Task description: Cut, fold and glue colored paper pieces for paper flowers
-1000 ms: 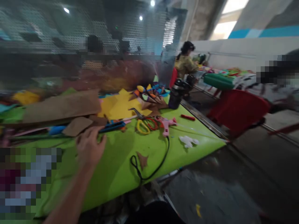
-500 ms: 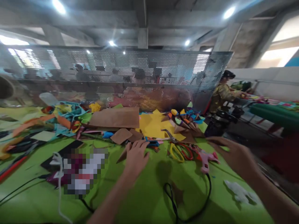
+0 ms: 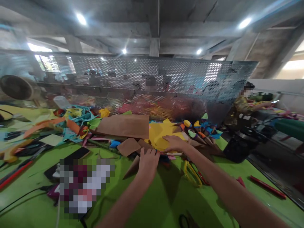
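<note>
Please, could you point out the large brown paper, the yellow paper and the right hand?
Large brown paper (image 3: 123, 126), head view: middle of its surface.
Yellow paper (image 3: 157, 134), head view: its uncovered left part.
Right hand (image 3: 177, 143), head view: back of the hand.

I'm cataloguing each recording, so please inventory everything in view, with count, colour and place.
ceiling lights: several, white, overhead
perforated panel: one, grey, behind table
fan-like object: one, dark, far left
person: one, patterned top, far right; others blurred behind panel
table: one, green, foreground
scraps: many, multicoloured, table's left
large sheet: one, brown, centre
yellow paper: count unclear, centre
paper cones: several, multicoloured, right of yellow paper
flat slab: one, black, left
handled tool: one, yellow and red handles, by right forearm
red stick: one, table's right edge
left hand: one, bare, centre
right hand: one, bare, over yellow paper
</note>
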Demonstrator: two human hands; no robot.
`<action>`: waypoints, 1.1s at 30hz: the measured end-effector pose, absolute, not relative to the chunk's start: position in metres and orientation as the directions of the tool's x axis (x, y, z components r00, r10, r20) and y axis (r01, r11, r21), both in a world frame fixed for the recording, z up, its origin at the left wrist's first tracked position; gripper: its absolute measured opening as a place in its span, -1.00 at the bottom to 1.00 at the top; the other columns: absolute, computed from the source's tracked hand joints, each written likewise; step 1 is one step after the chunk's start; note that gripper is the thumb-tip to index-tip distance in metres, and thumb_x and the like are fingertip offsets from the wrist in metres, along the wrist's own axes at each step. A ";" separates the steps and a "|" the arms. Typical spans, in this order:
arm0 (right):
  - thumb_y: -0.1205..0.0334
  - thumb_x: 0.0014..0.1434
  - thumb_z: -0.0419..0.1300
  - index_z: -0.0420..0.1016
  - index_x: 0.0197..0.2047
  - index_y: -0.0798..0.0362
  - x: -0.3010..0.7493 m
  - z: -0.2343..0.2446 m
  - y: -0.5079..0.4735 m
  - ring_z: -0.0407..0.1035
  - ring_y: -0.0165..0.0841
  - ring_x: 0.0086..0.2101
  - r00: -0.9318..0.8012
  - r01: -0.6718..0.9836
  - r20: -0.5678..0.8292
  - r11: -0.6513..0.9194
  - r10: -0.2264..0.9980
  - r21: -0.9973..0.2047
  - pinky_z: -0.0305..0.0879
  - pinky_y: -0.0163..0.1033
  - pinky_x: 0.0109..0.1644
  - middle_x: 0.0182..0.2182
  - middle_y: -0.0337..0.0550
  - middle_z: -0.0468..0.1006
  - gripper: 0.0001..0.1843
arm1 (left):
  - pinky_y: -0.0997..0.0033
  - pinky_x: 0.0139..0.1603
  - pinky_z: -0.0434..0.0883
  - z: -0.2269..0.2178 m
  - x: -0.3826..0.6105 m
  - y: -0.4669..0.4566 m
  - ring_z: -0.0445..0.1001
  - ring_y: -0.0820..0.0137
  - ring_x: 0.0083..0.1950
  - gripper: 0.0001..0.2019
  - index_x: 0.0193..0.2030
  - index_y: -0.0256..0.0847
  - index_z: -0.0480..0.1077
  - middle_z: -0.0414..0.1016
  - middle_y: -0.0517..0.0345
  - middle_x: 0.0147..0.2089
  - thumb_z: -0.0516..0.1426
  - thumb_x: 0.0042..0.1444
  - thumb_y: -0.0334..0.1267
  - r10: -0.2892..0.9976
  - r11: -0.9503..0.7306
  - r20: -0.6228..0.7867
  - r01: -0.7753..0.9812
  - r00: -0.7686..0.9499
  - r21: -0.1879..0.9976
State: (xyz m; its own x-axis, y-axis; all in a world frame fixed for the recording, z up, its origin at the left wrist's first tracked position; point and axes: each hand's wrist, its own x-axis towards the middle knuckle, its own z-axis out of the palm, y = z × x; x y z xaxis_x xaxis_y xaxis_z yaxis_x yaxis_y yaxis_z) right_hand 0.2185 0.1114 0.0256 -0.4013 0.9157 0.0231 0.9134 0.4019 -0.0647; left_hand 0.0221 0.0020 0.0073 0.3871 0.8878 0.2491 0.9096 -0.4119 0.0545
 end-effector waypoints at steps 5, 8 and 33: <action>0.09 0.16 0.27 0.53 0.05 0.00 0.208 0.019 0.115 0.44 -0.10 0.00 -0.390 0.920 0.000 0.390 0.921 -0.039 0.29 -0.02 0.09 -0.05 -0.01 0.61 -0.60 | -0.11 0.23 0.11 0.006 0.004 0.008 0.39 0.14 0.06 -0.59 0.03 -0.15 0.40 0.49 0.00 -0.01 0.00 0.09 -0.57 0.919 -0.339 0.240 0.938 0.314 0.072; 0.10 0.30 0.18 0.48 0.02 0.06 0.205 0.016 0.116 0.43 -0.21 -0.04 -0.329 0.941 0.030 0.330 0.944 -0.069 0.35 0.03 0.06 0.00 -0.06 0.53 -0.71 | -0.08 0.22 0.11 0.002 -0.002 0.012 0.38 0.15 0.05 -0.57 0.05 -0.13 0.39 0.48 -0.01 -0.01 0.00 0.08 -0.57 0.914 -0.323 0.287 0.943 0.288 0.084; 0.13 0.30 0.19 0.41 0.09 0.08 0.321 0.035 0.108 0.45 -0.23 -0.07 -0.011 0.911 0.018 0.017 1.000 -0.412 0.44 0.00 -0.02 0.04 -0.05 0.47 -0.66 | -0.22 0.28 0.03 -0.007 0.005 0.006 0.40 0.10 0.08 -0.66 0.09 -0.12 0.40 0.47 -0.03 0.03 0.10 0.17 -0.38 0.872 -0.368 0.403 0.915 0.277 0.167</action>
State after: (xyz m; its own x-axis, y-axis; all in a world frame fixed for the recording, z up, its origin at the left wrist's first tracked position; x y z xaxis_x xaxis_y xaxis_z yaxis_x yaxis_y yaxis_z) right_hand 0.3209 0.1081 0.0349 -0.0107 0.9998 0.0181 0.9109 0.0172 -0.4122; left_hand 0.0053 0.0060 -0.0074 0.2775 0.8723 0.4026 0.9146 -0.3681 0.1672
